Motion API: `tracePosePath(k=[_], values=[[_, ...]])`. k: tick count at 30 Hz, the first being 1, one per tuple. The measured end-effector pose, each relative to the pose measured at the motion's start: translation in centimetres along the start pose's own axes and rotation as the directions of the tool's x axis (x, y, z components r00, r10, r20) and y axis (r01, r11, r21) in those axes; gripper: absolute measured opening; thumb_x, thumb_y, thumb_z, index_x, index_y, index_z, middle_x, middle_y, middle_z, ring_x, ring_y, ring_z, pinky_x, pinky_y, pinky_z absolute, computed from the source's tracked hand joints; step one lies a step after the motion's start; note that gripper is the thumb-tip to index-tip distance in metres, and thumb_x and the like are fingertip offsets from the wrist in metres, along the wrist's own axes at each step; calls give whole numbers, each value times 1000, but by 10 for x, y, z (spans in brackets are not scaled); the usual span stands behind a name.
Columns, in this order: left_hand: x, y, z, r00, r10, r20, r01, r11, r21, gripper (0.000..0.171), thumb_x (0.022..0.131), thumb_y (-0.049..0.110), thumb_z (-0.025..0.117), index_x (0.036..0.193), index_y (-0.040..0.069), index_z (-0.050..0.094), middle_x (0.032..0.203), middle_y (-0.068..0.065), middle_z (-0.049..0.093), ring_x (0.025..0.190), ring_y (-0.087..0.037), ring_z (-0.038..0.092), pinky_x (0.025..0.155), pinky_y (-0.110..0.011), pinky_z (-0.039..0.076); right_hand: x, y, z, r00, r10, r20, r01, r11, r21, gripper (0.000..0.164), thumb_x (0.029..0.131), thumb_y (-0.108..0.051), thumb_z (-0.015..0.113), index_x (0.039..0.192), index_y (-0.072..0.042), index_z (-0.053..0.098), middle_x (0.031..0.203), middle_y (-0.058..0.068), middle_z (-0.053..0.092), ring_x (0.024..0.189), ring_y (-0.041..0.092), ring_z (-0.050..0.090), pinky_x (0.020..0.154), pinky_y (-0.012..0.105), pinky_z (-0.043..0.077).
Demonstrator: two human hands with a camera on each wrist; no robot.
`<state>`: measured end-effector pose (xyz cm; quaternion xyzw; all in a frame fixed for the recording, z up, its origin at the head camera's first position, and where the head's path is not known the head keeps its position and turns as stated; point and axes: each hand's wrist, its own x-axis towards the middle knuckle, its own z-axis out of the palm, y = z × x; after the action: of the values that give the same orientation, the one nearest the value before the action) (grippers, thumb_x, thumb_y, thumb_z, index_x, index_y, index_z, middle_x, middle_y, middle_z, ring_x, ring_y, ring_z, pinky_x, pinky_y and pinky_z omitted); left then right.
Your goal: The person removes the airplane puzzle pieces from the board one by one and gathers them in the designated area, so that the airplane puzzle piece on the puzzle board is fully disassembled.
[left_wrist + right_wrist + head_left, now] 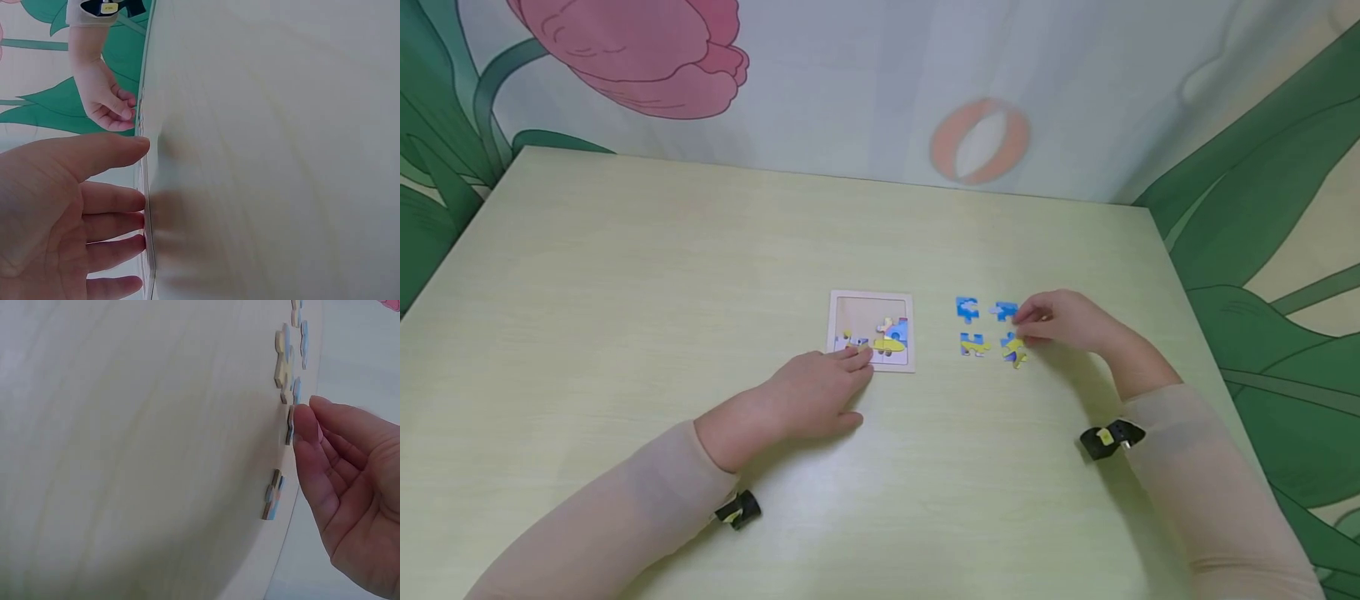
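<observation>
My left hand (808,392) lies flat with straight fingers over the lower left of a framed jigsaw tray (912,333). In the left wrist view its fingertips (132,250) meet the tray's edge. Inside the tray, yellow and blue pieces (889,343) fill the lower part; the upper left shows bare backing. My right hand (1067,321) has bent fingers beside a blue puzzle piece (1003,311). In the right wrist view its fingertips (305,422) overlap a puzzle piece (290,428); I cannot tell whether they pinch it.
Other loose pieces lie between tray and right hand: a blue one (967,310), a yellow-blue one (974,344) and a star-like yellow one (1013,352). Another piece (273,495) lies low in the right wrist view. A pale wooden table (647,275) ends at a printed curtain (820,83).
</observation>
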<state>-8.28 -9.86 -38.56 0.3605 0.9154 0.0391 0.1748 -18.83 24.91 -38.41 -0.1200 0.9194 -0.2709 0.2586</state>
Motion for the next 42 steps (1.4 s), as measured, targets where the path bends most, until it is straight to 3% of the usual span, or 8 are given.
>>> tracePosePath(k=[7,12,17,22,25,28,33,42], values=[[0,2,0,1000,-3,-1,3,1000,1,64,89,39,59,138,2,43,148,-12,32,135,-27,30,104,-43,32,2,-3,0,1000,-4,-26,5,998,59,19,91,-10,61,104,3,60,93,12,63,79,20,64,74,32,53],[0,4,-1,1000,-9,2,9,1000,28,64,89,40,58,138,1,43,148,-13,32,135,-27,30,103,-43,33,16,-18,12,998,-38,-47,42,995,87,19,90,-12,61,105,0,62,93,12,61,78,20,64,74,32,53],[0,2,-2,1000,-10,-9,10,999,31,61,90,39,58,136,1,45,146,-14,35,134,-28,33,104,-43,32,34,-49,29,988,-150,-29,151,988,43,18,90,-15,62,105,-4,64,94,7,64,82,19,62,78,33,49],[3,3,-1,997,14,-80,-11,999,42,52,88,36,61,124,0,55,137,-15,46,126,-28,43,101,-41,36,45,-87,48,956,-290,40,292,955,-50,24,91,-15,61,113,-6,63,105,4,64,97,19,58,86,35,47],[6,6,0,993,36,-112,-29,997,67,56,85,36,64,125,-2,53,131,-16,49,120,-29,48,99,-39,39,50,-104,57,938,-338,79,345,933,-103,29,91,-14,61,119,-7,61,111,4,63,103,19,57,89,35,46],[7,11,-2,994,51,-98,-40,993,112,67,85,38,64,134,-3,44,138,-17,43,122,-31,45,100,-39,38,55,-113,62,932,-350,93,360,924,-131,31,90,-11,62,121,-7,61,113,4,63,104,18,57,91,34,45],[10,19,-5,999,4,-36,2,986,167,70,87,44,59,139,2,41,147,-11,35,123,-35,41,97,-40,40,59,-119,65,936,-335,109,348,928,-136,30,90,-10,62,119,-9,62,113,3,64,103,17,57,92,33,44],[17,20,-11,999,-32,-14,33,994,107,64,84,43,62,131,1,49,140,-10,44,125,-33,40,99,-46,38,62,-119,66,925,-366,106,378,915,-138,21,90,-8,62,110,-7,67,107,5,64,99,19,56,88,32,45]])
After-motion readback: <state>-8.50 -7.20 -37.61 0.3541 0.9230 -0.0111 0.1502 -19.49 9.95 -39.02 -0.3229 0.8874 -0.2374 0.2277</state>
